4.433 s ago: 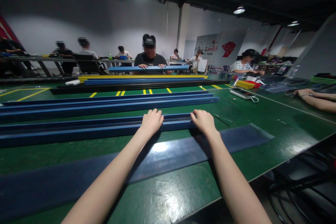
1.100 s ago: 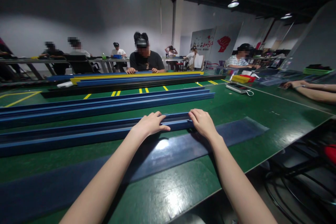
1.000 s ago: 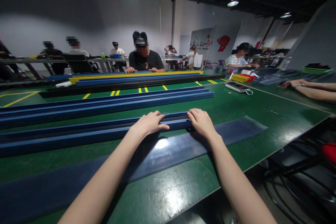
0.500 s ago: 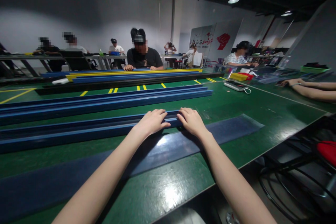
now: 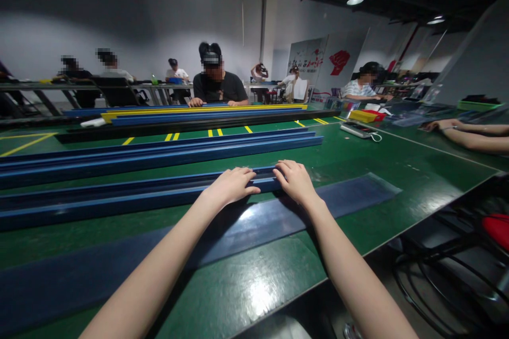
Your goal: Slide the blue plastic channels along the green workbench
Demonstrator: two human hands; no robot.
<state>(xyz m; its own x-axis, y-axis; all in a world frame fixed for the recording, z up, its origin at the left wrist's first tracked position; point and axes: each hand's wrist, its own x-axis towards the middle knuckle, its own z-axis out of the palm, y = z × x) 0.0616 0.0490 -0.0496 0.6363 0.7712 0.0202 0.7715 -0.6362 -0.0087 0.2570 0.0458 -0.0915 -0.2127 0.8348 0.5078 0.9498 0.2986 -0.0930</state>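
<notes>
A long blue channel-shaped strip [image 5: 119,201] lies across the green table [image 5: 262,286], running off the left edge of the view. Near its right end, my left hand [image 5: 230,185] is closed over it, fingers on the far rim and thumb along the near side. My right hand [image 5: 295,180] grips the same strip at its end, a short gap away, with its thumb mostly hidden. Under my forearms lies a flat, glossy, translucent bluish strip [image 5: 358,193]. Just beyond the gripped piece rest more blue channel strips [image 5: 254,146].
Yellow strips [image 5: 207,111] and a black strip [image 5: 191,126] lie farther back, before a person in black [image 5: 219,87]. To the right are a white-cabled device [image 5: 360,130], a yellow tray [image 5: 362,116] and another person's forearms [image 5: 473,135]. A red stool [image 5: 497,230] stands beside the table.
My right hand has shifted slightly to the right along the blue channel strip, widening the gap between my hands. My left hand stays nearly in place.
</notes>
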